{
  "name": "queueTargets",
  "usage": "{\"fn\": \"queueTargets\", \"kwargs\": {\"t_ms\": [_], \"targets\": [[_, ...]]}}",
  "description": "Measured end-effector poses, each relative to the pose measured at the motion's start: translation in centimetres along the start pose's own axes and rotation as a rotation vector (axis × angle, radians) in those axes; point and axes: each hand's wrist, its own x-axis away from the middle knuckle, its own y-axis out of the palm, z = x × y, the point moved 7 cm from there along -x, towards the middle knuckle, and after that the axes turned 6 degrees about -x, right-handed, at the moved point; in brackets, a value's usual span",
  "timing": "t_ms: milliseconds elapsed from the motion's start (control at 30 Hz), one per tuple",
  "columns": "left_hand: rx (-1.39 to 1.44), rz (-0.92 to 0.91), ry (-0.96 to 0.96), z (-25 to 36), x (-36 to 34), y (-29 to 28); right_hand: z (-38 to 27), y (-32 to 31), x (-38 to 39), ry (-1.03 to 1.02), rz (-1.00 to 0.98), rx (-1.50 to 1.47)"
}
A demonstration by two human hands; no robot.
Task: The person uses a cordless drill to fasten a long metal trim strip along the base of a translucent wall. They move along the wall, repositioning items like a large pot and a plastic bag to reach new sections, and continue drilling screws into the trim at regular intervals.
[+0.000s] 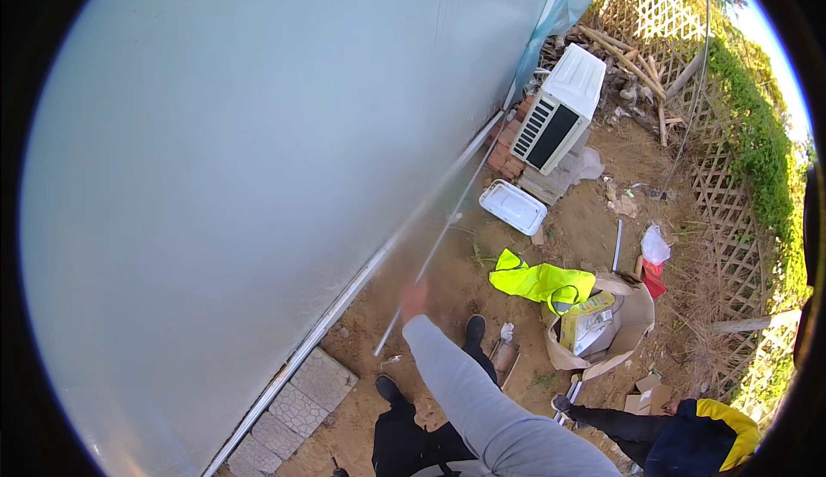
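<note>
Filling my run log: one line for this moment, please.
right hand: grips thin rod | left hand: unseen | nearby: white wall, yellow vest

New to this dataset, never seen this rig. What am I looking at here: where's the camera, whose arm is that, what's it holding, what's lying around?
There is no robot here. One wide fisheye camera on a person's head looks down, so straight edges bend near the rim. The grey-sleeved arm rising from the bottom edge is the wearer's own; which arm it is I cannot tell. Its blurred hand meets a long thin rod beside a big pale wall. The grip is too blurred to judge. On the dirt lie a white air-conditioner unit, a white tray, a yellow vest and a cardboard box. Another person's dark sleeve shows at lower right.
</note>
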Motion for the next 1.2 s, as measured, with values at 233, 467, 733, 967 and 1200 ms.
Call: {"fn": "queueTargets", "kwargs": {"t_ms": [233, 467, 733, 967, 1200], "targets": [[-1.520, 0.700, 0.436, -10.7, -1.2, 11.5, 4.6, 1.6, -4.1, 0.340, -0.626, 0.428], [-1.766, 0.590, 0.350, -22.9, -6.8, 34.8, 4.4, -16.7, -4.7, 0.551, -1.305, 0.604], [-2.199, 0.078, 0.487, -33.2, -20.6, 63.9, -14.6, -23.8, -17.4, 0.313, -1.088, 0.548], [-1.623, -0.236, 0.308, -45.6, -37.5, 80.1, -32.0, -12.2, -24.3, -0.493, -0.949, 0.649], [-1.600, -0.367, 0.215, -54.1, -40.6, 84.9, -34.0, -15.7, -31.0, -0.126, -0.517, 0.349]]}}
